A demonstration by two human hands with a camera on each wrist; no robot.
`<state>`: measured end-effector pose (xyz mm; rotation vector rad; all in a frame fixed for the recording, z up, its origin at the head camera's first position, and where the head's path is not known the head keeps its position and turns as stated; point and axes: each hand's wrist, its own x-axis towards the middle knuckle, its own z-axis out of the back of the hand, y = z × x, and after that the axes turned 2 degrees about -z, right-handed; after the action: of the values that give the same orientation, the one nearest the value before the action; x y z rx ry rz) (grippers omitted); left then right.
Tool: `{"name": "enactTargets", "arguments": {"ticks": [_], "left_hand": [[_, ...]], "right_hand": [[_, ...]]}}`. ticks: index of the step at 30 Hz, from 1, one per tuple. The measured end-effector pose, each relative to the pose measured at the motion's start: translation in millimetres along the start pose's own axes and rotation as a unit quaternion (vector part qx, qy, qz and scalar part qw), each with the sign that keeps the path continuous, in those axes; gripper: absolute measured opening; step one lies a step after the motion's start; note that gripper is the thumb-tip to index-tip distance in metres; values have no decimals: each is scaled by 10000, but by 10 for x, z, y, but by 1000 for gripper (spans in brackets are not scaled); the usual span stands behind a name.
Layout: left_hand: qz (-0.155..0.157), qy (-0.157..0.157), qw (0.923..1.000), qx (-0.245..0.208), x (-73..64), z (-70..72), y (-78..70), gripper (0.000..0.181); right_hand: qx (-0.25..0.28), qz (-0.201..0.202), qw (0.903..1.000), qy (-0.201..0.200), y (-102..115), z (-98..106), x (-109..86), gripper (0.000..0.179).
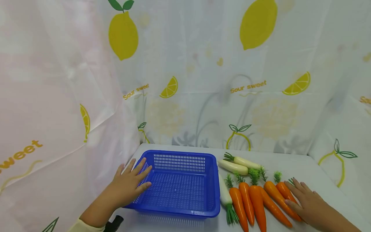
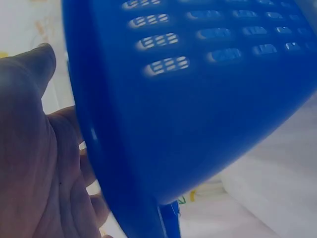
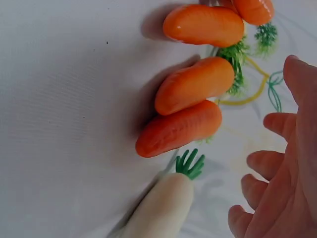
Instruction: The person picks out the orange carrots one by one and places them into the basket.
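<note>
A blue plastic basket (image 1: 203, 213) stands on the table with nothing in it. My left hand (image 1: 127, 185), fingers spread, is at its left rim; whether it touches the rim I cannot tell. In the left wrist view, the basket's slotted wall (image 2: 163, 114) is beside the palm. To the right of the basket lie several orange carrots (image 1: 256, 203) with green tops, fanned out. My right hand (image 1: 311, 203) hovers by the rightmost carrot (image 1: 285, 192), fingers extended and holding nothing. A white radish (image 3: 161, 206) lies near that hand, mostly hidden by it in the head view.
Two white radishes (image 1: 233, 167) lie behind the carrots. Another white radish (image 1: 224, 191) lies against the basket's right side. A lemon-print curtain (image 1: 197, 80) hangs at the back and both sides of the white table (image 1: 307, 164).
</note>
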<state>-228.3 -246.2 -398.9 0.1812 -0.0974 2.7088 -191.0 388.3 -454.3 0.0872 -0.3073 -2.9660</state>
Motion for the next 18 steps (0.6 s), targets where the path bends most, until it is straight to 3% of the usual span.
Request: {"name": "enactTargets", "arguments": {"ticks": [3,8,14,18], "left_hand": [[227,29,9994,-266,-33,-20,52,69],[462,170,9928,-1089,-111,-59,151,70],[1020,387,9733,-2018,-185,-70,308,75],[1254,411,9579,-2549,-225,-89,385,74]], "right_hand": [[403,-263,9978,464,-57,6,16,77],[700,-739,9929,616,-122,11,29,84],[1032,-1189,9859,567,-186,-40,30,87],[1209,-1246,9836,483,-232,-104,23,85]]}}
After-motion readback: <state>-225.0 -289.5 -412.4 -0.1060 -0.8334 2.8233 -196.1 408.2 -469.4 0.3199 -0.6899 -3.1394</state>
